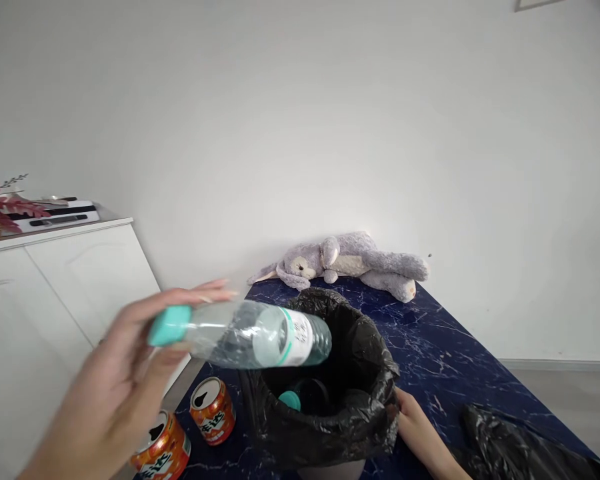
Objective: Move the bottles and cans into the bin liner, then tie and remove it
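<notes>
My left hand (125, 373) grips a clear plastic bottle (250, 333) near its teal cap. The bottle lies almost level, its base over the opening of a trash can (330, 470) lined with a black garbage bag (325, 433). Inside the bag I can see another teal cap (290, 400) on a bottle that is mostly in shadow. My right hand (415, 427) is at the right side of the lined can, its fingers closed against the bag; the fingertips are partly hidden. Two opened orange soda cans, one nearer (163, 450) and one farther (213, 411), stand left of the can.
A grey plush rabbit (350, 260) lies along the far end of the dark blue marbled table (430, 340), by the wall. Another black plastic bag (515, 440) rests on the right. A white cabinet (70, 287) stands at the left with a plant (5, 207) on top.
</notes>
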The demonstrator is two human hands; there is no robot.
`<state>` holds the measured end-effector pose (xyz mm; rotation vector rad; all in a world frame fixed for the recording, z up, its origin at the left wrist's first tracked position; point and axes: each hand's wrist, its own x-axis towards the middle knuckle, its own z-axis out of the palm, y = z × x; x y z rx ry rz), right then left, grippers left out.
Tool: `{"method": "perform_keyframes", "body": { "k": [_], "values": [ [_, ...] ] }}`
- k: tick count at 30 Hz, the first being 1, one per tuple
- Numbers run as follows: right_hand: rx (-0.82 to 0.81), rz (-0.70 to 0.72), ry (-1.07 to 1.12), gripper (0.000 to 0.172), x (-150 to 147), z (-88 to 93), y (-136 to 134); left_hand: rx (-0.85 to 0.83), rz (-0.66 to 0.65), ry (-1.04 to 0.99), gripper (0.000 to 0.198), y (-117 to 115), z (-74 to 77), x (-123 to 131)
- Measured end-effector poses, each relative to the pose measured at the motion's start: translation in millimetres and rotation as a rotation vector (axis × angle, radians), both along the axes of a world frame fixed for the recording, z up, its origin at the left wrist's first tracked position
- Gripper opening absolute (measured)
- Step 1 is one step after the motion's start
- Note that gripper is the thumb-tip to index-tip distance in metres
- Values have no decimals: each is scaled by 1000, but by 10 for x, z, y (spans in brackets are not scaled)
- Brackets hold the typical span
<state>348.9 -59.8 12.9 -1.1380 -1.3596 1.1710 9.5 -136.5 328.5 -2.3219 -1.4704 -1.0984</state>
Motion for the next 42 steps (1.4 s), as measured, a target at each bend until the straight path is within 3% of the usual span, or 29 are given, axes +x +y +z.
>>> {"method": "perform_keyframes", "body": {
  "k": [3, 10, 15, 21, 25, 31, 35, 40, 42],
  "values": [
    [6, 7, -9, 60, 13, -2, 7, -104, -183, 75, 30, 73, -70, 232],
    [6, 18, -38, 53, 20, 2, 22, -423, -246, 188, 36, 421, -153, 523],
    [12, 22, -48, 51, 21, -12, 39, -560, -161, 248, 43, 590, -150, 532],
    [23, 37, -56, 48, 30, -36, 52, -561, -158, 289, 37, 653, -162, 426],
    [27, 37, -63, 47, 26, -34, 42, -488, -165, 209, 43, 604, -229, 325],
    [24, 32, -71, 49, 14, -21, 14, -311, 9, -13, 51, 593, -322, -47],
    [27, 28, -73, 52, 8, -19, 3, -464, 105, 91, 61, 650, -545, -503],
    [30, 10, -79, 52, -5, -11, -17, -777, 128, 322, 70, 562, -1078, -962],
    [31, 6, -81, 52, -10, -4, -27, -790, 164, 343, 75, 505, -1269, -1022]
  ]
}}
